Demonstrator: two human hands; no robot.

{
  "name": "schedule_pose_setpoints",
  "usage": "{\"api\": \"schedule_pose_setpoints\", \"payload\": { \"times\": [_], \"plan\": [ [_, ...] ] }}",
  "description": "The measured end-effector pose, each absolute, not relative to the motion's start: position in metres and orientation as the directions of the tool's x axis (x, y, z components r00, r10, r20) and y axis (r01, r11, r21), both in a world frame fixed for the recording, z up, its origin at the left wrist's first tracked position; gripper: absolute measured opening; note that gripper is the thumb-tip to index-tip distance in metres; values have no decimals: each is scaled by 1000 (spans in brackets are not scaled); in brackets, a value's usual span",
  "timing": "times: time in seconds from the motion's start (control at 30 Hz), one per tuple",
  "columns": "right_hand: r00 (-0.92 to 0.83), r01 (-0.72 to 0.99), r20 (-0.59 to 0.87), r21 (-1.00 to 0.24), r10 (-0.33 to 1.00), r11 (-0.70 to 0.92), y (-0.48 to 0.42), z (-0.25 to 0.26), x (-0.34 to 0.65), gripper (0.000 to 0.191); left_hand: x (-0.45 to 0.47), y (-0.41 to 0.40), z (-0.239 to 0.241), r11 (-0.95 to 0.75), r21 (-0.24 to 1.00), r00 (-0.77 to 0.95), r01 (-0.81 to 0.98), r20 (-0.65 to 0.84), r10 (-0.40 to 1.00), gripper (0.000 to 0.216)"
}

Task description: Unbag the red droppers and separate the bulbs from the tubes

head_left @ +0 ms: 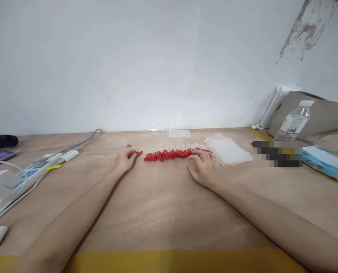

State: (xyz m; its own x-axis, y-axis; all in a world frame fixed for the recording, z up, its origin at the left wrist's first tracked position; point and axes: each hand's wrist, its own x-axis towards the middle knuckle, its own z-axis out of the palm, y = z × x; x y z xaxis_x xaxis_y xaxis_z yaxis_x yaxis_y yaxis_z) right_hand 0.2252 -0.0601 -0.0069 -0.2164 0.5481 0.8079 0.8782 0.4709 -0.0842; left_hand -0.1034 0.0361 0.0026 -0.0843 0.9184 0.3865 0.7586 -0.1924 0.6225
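Far left on worktop (157, 212): power strip (44, 167) with cables, well apart from the work. Left hand (125, 160): loosely curled at left end of red-tipped sticks (171, 153), maybe pinching stray tip, too small to tell. Sticks: one row mid-worktop, red heads toward person, likely lined up for counting. Right hand (204, 167): flat, released, fingers resting on row's right end, hemming it in. Just beside: stack of clear bags (228, 151), close for reach. Farther right: water bottle (295, 121).

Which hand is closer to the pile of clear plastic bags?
Right. The right hand lies just beside the bags; the left hand is beyond the red-tipped sticks.
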Motion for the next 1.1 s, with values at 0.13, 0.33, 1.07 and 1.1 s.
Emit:
{"api": "schedule_pose_setpoints", "payload": {
  "times": [0.13, 0.33, 1.07, 1.1],
  "plan": [
    [-126, 885, 782, -189, 611, 425, -63, -4, 234, 19, -100, 37, -1, -190, 709, -198, 679, 426, 883, 24],
    [-118, 850, 773, -247, 624, 466, -65, -2, 235, 19, -77, 10, 3, -401, 680, -192, 613, 621, 760, 28],
    [-526, 690, 588, -127, 614, 713, -63, 0, 205, 24, 6, -48, 7, -861, 138, 639, 490, 615, 462, 30],
    [-533, 682, 590, -124, 606, 721, -63, 0, 205, 25, 8, -47, 7, -860, 125, 647, 494, 608, 460, 25]
  ]
}}
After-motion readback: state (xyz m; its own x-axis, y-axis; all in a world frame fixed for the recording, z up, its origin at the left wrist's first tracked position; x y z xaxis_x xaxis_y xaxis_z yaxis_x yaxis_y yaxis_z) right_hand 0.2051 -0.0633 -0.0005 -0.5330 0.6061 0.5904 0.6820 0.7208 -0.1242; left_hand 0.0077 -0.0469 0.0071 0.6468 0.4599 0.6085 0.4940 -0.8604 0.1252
